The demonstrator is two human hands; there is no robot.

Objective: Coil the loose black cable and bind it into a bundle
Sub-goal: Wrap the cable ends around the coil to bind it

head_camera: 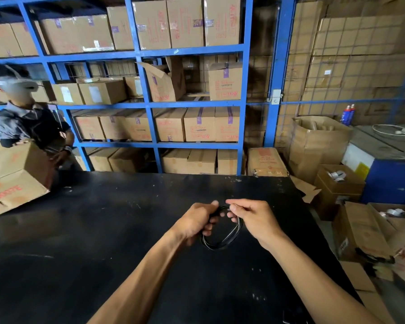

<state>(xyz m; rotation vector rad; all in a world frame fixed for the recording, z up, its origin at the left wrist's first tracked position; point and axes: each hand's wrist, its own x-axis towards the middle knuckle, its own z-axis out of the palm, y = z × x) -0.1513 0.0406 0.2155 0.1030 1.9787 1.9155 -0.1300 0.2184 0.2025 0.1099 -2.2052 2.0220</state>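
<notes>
The black cable [222,244] hangs as a small oval coil of several loops just above the black table [103,230], right of centre. My left hand [197,220] grips the coil's left side with the fingers curled around the strands. My right hand [253,216] pinches the top right of the coil between thumb and fingers. Both hands meet at the top of the loop, and the lower half of the coil droops free below them. The cable's ends are hidden.
A cardboard box [12,178] rests on the table's far left, held by a person [31,127] standing behind it. Blue shelving [150,104] full of cartons lines the back. Open boxes [360,230] crowd the floor to the right of the table.
</notes>
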